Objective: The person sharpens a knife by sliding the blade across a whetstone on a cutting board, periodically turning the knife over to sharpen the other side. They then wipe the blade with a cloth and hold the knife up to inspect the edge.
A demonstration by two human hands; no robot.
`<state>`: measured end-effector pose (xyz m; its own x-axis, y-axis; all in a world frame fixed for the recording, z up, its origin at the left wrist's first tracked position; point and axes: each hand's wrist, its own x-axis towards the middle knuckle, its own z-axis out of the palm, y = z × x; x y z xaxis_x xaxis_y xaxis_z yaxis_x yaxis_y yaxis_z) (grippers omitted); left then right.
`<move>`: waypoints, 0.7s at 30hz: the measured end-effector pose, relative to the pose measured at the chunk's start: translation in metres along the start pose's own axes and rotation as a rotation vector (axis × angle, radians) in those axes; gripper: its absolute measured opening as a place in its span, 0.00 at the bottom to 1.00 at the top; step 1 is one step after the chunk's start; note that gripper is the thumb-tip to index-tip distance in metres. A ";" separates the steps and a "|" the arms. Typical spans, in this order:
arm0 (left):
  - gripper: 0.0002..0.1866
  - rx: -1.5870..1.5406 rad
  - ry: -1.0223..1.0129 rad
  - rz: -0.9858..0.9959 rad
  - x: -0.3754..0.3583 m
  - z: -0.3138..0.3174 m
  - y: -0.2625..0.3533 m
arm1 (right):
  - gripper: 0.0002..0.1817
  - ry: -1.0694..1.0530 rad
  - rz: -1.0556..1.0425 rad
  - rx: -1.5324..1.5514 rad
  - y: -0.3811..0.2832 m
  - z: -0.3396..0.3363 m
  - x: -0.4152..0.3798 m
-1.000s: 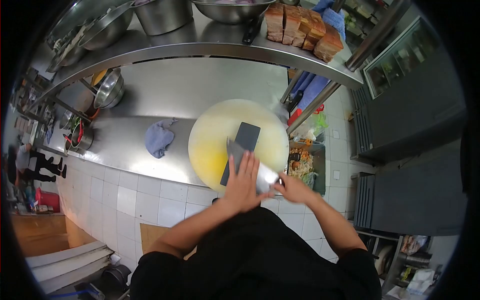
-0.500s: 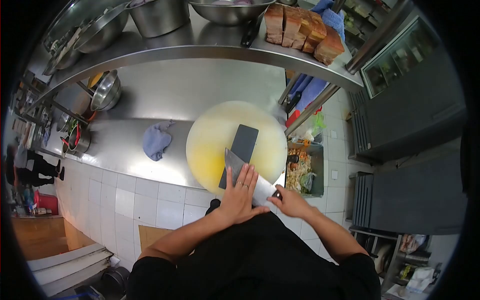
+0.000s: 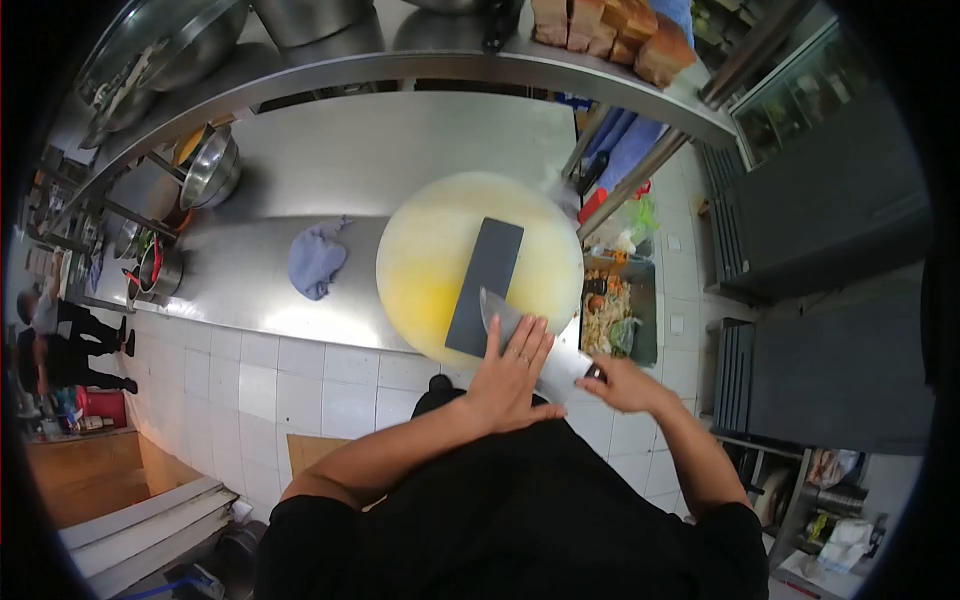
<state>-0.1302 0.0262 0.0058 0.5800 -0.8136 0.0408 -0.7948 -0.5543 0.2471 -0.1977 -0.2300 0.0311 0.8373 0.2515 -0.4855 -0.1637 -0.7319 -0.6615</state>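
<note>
Stainless kitchen bench (image 3: 330, 170) under an upper shelf (image 3: 400, 65), white tiled front below; view is fisheye from above.

Left hand (image 3: 512, 372): fingers (image 3: 528, 338) spread flat and pressing down on the broad side of a cleaver (image 3: 535, 345). Not curled round anything; palm and finger pads rest on the steel.

Right hand (image 3: 625, 385): fingers closed round the cleaver's dark handle at the near right. The grip itself is partly hidden by the hand, so how tight it is I cannot tell.

Cleaver blade lies nearly flat, its tip end over the near end of a dark rectangular whetstone (image 3: 485, 285). The stone runs away from the fingers, across a round pale-yellow chopping board (image 3: 430, 260), and most of its length beyond the blade is bare.

Progress, as a judgement: sharpening is under way, with the blade at the near end of the stone. Edge condition cannot be read from this view, so how much is left is not measurable.

Beyond the fingers to the left: a crumpled blue-grey cloth (image 3: 315, 258) on the bench, well apart from the board. Further left, metal bowls (image 3: 208, 168). To the right of the board, a tray of mixed food scraps (image 3: 612, 318). On the shelf above, blocks of roast meat (image 3: 610, 30), probably pork belly. Far left, another person (image 3: 60, 335) stands on the floor.
</note>
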 end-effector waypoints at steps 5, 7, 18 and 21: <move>0.61 0.068 0.098 -0.045 0.083 0.005 -0.044 | 0.23 0.216 0.142 0.078 -0.015 -0.032 0.057; 0.61 0.062 0.107 -0.078 0.083 0.003 -0.042 | 0.24 0.237 0.162 0.209 -0.016 -0.023 0.065; 0.59 0.058 0.075 -0.114 0.086 0.001 -0.045 | 0.22 0.167 0.161 0.203 -0.018 -0.032 0.065; 0.59 0.098 0.069 -0.137 0.093 0.003 -0.049 | 0.20 0.325 0.135 0.175 -0.010 -0.007 0.080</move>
<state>-0.0382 -0.0227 -0.0054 0.6925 -0.7169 0.0802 -0.7189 -0.6766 0.1594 -0.1252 -0.2074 0.0026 0.9192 -0.0735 -0.3869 -0.3463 -0.6184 -0.7054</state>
